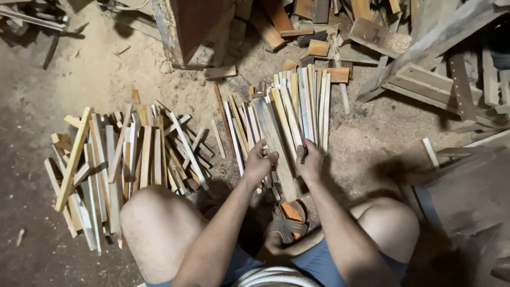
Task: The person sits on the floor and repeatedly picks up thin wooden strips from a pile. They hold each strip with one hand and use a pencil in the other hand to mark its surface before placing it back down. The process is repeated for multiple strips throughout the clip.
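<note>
Fingers (pixel 264 150) of your left hand (pixel 258 163) curl over the near end of a long grey-brown wooden slat (pixel 272 135), clenched on its edge, while your right hand (pixel 309 161) is closed around a thin dark pen-like tool (pixel 304 154) and rests against the same slat's right side. That slat lies on top of a bundle of pale wooden strips (pixel 303 103) fanned out on the sawdust floor (pixel 90 69) straight ahead of you, its near end running down towards your sandalled foot (pixel 287 220). Your bare knees sit to either side, the left knee (pixel 154 218) touching a second, looser pile of strips (pixel 122 159) that spreads well to your left. Between the two piles a few single strips lie apart on the sawdust. Beyond the bundle you have a heap of short offcuts and boards (pixel 319 32), and a dark red-brown upright post (pixel 191 26) stands near the top. Heavier grey planks (pixel 430 79) cross at your upper right, and a dusty flat surface (pixel 467 180) sits just beside your right knee
</note>
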